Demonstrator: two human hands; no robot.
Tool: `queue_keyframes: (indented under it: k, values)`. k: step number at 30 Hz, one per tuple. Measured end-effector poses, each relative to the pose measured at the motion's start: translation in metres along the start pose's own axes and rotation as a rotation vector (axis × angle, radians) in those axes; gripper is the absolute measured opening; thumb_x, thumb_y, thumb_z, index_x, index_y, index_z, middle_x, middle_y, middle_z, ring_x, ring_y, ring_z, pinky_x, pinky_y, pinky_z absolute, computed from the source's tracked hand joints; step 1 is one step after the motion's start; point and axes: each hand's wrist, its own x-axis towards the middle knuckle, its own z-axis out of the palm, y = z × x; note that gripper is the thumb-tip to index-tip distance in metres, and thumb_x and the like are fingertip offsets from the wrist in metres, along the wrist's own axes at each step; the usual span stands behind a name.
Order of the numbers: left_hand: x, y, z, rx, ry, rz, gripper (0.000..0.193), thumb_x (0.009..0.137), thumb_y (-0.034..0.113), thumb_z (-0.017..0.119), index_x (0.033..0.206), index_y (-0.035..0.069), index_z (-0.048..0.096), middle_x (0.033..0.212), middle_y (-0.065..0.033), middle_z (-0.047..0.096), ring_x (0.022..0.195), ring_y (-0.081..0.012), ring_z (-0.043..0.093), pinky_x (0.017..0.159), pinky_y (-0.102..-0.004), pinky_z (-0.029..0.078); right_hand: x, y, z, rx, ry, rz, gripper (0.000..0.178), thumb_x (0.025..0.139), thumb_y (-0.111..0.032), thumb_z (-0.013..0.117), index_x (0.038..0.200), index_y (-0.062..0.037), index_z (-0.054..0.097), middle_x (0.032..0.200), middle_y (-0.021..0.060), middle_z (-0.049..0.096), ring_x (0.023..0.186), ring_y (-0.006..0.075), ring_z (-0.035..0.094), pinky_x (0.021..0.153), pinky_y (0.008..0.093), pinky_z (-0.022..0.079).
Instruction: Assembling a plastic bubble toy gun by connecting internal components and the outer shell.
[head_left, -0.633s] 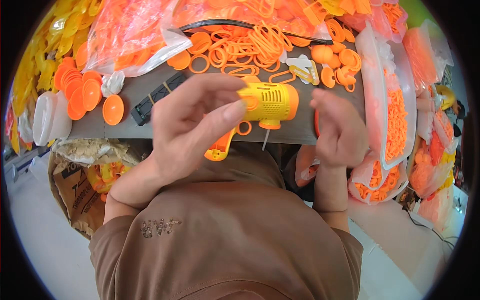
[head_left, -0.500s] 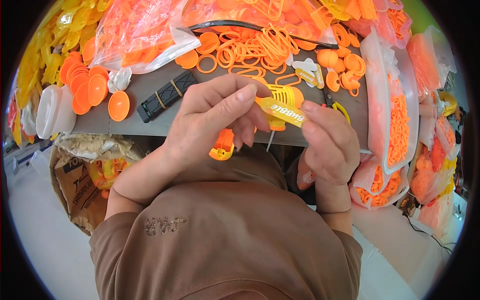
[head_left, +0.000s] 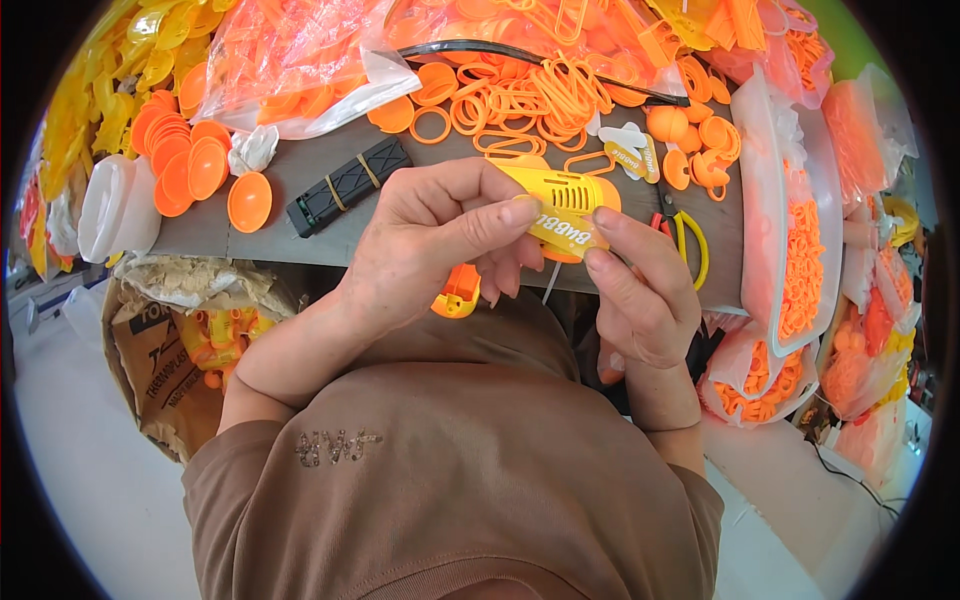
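A small yellow printed label (head_left: 570,232) is stretched between my two hands over the front edge of the table. My left hand (head_left: 430,235) pinches its left end between thumb and finger. My right hand (head_left: 645,290) has thumb and forefinger closed on its right end. Right behind the label is a yellow plastic toy body (head_left: 590,192) with vent slots; whether the label touches it I cannot tell. Below my left hand's fingers shows an orange and yellow hollow plastic part (head_left: 457,293), its upper end hidden by the hand.
Yellow-handled scissors (head_left: 692,250) lie right of my hands, near a white and yellow label piece (head_left: 630,152). A black block with rubber bands (head_left: 348,187) and orange cups (head_left: 249,203) lie left. Orange rings (head_left: 540,95) pile behind. A clear bin (head_left: 772,240) stands right, a paper sack (head_left: 165,370) lower left.
My right hand has come left, closer to my left hand, and the label now lies in front of the slotted toy body. More of the scissors shows. The whole view has shifted slightly.
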Motion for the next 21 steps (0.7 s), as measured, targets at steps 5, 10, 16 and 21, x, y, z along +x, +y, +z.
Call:
queue_keyframes:
  k: [5, 10, 16, 21]
  values:
    - [0.0, -0.001, -0.003, 0.089, 0.025, 0.055, 0.018, 0.091, 0.016, 0.058, 0.086, -0.001, 0.059, 0.073, -0.0077, 0.064, 0.057, -0.0077, 0.058, 0.047, -0.0195, 0.045, -0.002, -0.002, 0.006, 0.085, 0.037, 0.079, 0.027, 0.069, 0.008, 0.067, 0.095, 0.002, 0.06, 0.107, 0.0193, 0.059, 0.088, 0.0298, 0.065, 0.074, 0.0349, 0.056]
    - [0.005, -0.004, -0.001, 0.107, 0.057, 0.272, 0.011, 0.09, 0.009, 0.059, 0.088, -0.002, 0.055, 0.078, -0.0079, 0.064, 0.067, -0.0087, 0.06, 0.058, -0.0221, 0.048, -0.001, -0.018, 0.014, 0.235, -0.202, 0.037, 0.022, 0.073, 0.003, 0.067, 0.093, -0.0028, 0.06, 0.098, 0.0156, 0.064, 0.078, 0.0269, 0.064, 0.066, 0.0359, 0.054]
    - [-0.01, 0.003, -0.011, 0.234, -0.094, 0.096, 0.012, 0.09, 0.001, 0.054, 0.101, -0.001, 0.052, 0.079, -0.0057, 0.062, 0.072, -0.0096, 0.059, 0.064, -0.023, 0.047, 0.002, -0.024, -0.006, 0.272, -0.147, 0.159, 0.023, 0.076, -0.007, 0.069, 0.097, -0.0033, 0.059, 0.102, 0.0165, 0.062, 0.077, 0.027, 0.062, 0.064, 0.0337, 0.052]
    - [-0.02, -0.001, -0.001, 0.418, -0.224, -0.053, 0.046, 0.081, -0.012, 0.059, 0.123, -0.002, 0.043, 0.077, -0.0037, 0.058, 0.073, -0.0067, 0.056, 0.063, -0.0206, 0.045, 0.002, -0.016, -0.004, 0.309, -0.281, 0.082, 0.029, 0.07, -0.006, 0.072, 0.097, -0.0039, 0.062, 0.104, 0.0139, 0.061, 0.082, 0.0265, 0.061, 0.064, 0.0323, 0.051]
